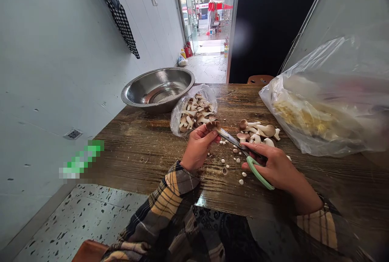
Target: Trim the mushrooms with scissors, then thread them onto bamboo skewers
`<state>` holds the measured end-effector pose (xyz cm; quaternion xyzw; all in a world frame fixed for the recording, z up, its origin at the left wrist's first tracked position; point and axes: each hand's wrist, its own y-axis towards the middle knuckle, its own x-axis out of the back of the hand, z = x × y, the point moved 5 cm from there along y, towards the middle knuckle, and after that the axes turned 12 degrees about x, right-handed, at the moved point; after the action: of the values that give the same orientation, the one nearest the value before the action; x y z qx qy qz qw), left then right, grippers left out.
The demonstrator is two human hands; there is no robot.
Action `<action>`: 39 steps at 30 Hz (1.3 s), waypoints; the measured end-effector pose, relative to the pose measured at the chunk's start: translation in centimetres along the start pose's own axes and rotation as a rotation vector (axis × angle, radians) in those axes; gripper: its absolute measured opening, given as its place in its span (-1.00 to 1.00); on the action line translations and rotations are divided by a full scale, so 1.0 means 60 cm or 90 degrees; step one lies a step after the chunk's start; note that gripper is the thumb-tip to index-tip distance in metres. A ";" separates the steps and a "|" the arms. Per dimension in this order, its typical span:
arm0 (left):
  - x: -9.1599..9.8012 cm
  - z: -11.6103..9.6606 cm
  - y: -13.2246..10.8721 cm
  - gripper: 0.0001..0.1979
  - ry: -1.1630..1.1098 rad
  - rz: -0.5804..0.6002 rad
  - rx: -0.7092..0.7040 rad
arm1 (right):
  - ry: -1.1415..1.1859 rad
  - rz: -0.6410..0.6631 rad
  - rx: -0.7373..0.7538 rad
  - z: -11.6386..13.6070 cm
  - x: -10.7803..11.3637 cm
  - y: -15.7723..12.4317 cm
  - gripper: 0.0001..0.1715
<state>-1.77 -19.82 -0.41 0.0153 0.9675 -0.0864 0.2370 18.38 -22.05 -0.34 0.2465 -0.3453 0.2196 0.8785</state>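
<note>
My left hand (197, 146) pinches a brown-capped mushroom (213, 126) over the middle of the wooden table. My right hand (272, 165) is wrapped round a pair of scissors with pale green handles (257, 173). The scissor blades point left and meet the mushroom's stem by my left fingertips. Just beyond the scissors lies a small pile of mushrooms (258, 129). Small white stem pieces (241, 182) are scattered below the blades. Behind my left hand, a clear plastic bag full of mushrooms (194, 112) lies with its mouth facing me.
A wide steel basin (158, 88) stands at the table's far left corner. On the right rests a large clear plastic bag (316, 116) with yellowish contents. The wooden table (130, 156) borders a white wall on the left. Past its far edge is a glass doorway (190, 23).
</note>
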 end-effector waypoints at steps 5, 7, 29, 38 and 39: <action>0.000 0.001 -0.001 -0.75 -0.004 -0.009 0.010 | 0.000 -0.005 0.000 -0.005 -0.003 -0.001 -0.44; 0.000 0.001 -0.001 -0.76 -0.003 -0.012 0.010 | -0.005 -0.013 0.002 -0.006 -0.004 -0.002 -0.44; 0.007 0.009 0.001 -0.69 -0.023 -0.054 0.063 | -0.072 -0.065 0.053 -0.016 -0.006 -0.004 -0.53; 0.015 0.015 0.007 -0.73 -0.053 -0.032 0.082 | -0.074 -0.230 0.002 -0.040 0.005 -0.012 -0.45; 0.016 0.016 0.007 -0.75 -0.048 -0.031 0.083 | -0.065 -0.262 -0.025 -0.043 0.009 -0.014 -0.43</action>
<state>-2.13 -19.58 -1.77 0.0041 0.9502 -0.1556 0.2699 20.53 -21.08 -1.86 0.3052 -0.3362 0.0159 0.8908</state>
